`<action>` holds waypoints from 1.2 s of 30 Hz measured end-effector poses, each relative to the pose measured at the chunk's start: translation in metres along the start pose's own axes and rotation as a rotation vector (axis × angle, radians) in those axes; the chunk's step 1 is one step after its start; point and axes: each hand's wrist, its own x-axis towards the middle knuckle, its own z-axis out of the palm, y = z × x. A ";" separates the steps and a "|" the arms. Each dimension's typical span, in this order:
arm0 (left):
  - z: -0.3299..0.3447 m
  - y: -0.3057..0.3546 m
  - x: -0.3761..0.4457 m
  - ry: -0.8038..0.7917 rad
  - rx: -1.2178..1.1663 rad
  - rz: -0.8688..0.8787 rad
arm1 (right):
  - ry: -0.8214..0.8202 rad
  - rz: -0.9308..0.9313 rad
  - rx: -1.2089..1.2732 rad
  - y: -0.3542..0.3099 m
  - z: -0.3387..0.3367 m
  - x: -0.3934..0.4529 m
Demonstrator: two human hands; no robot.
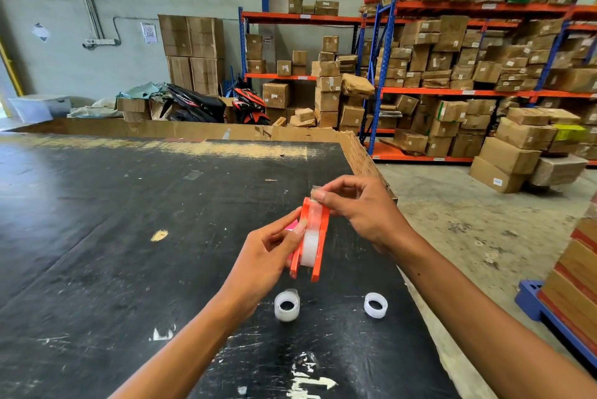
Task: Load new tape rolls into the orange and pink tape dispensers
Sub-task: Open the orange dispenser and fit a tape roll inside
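My left hand (263, 261) grips the orange tape dispenser (319, 256) by its side and holds it above the black table (129, 237). A clear tape roll (310, 248) sits inside the dispenser. My right hand (361, 208) pinches the free end of the tape at the dispenser's top end. A sliver of the pink dispenser (291, 225) shows behind my left fingers, mostly hidden. Two white tape rolls lie on the table below: one (287, 305) under my left hand, the other (375, 305) to its right.
The table's right edge runs close to my right arm, with concrete floor beyond it. A cardboard rim (193, 129) lines the table's far side. Shelves of cardboard boxes (452, 75) stand behind. A blue pallet with stacked goods (568, 301) stands at the right.
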 end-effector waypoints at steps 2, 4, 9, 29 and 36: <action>0.001 0.002 0.000 -0.012 -0.006 -0.008 | 0.017 0.004 0.000 0.000 0.001 0.001; 0.002 0.004 0.000 -0.021 -0.014 -0.020 | 0.029 -0.004 -0.016 0.002 0.002 0.003; 0.000 0.009 0.002 -0.021 -0.006 -0.033 | 0.036 0.090 0.035 0.002 0.000 0.008; 0.009 -0.006 0.024 -0.034 -0.074 -0.263 | 0.068 0.314 0.017 0.030 -0.018 0.018; 0.050 -0.036 0.065 0.042 -0.095 -0.496 | 0.085 0.447 0.071 0.089 -0.018 0.006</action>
